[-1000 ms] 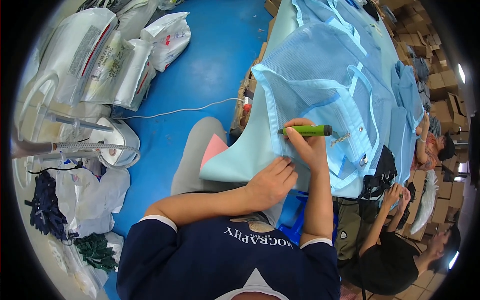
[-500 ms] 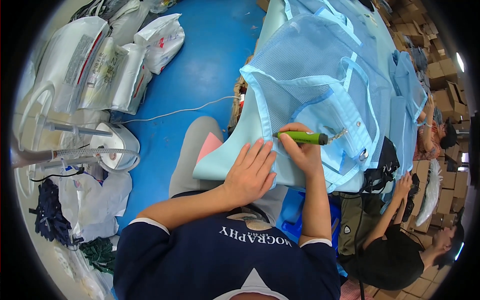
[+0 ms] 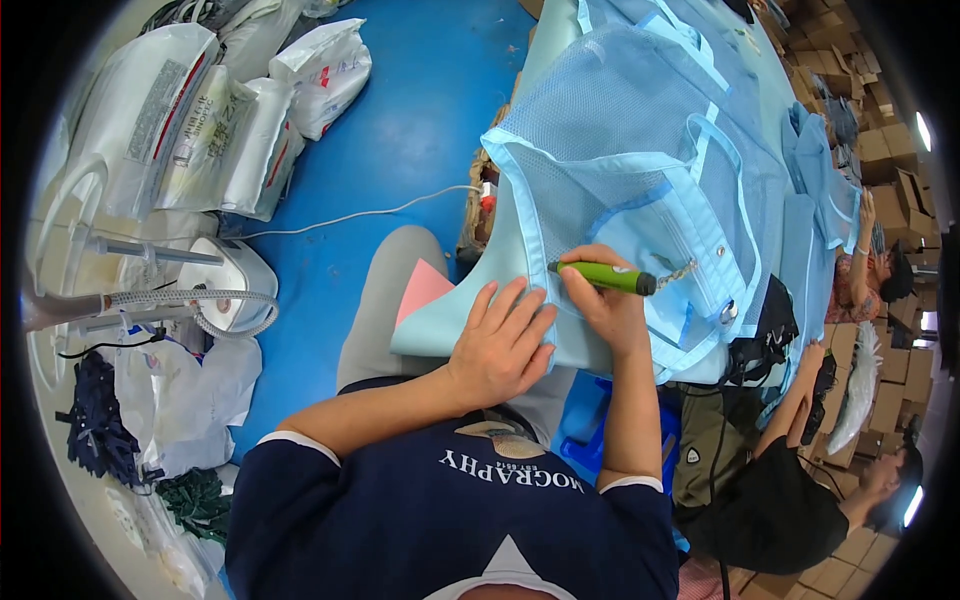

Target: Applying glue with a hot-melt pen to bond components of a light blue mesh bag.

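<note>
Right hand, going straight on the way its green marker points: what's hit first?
Likely the pale blue trim of the mesh bag, just left of the green marker. Tip and trim may already touch; depth is unclear.

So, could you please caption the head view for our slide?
Right hand holds a green pen over a blue mesh bag; left hand rests at its edge.

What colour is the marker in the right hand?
The marker is green with a dark back end, best seen in the head view.
</note>
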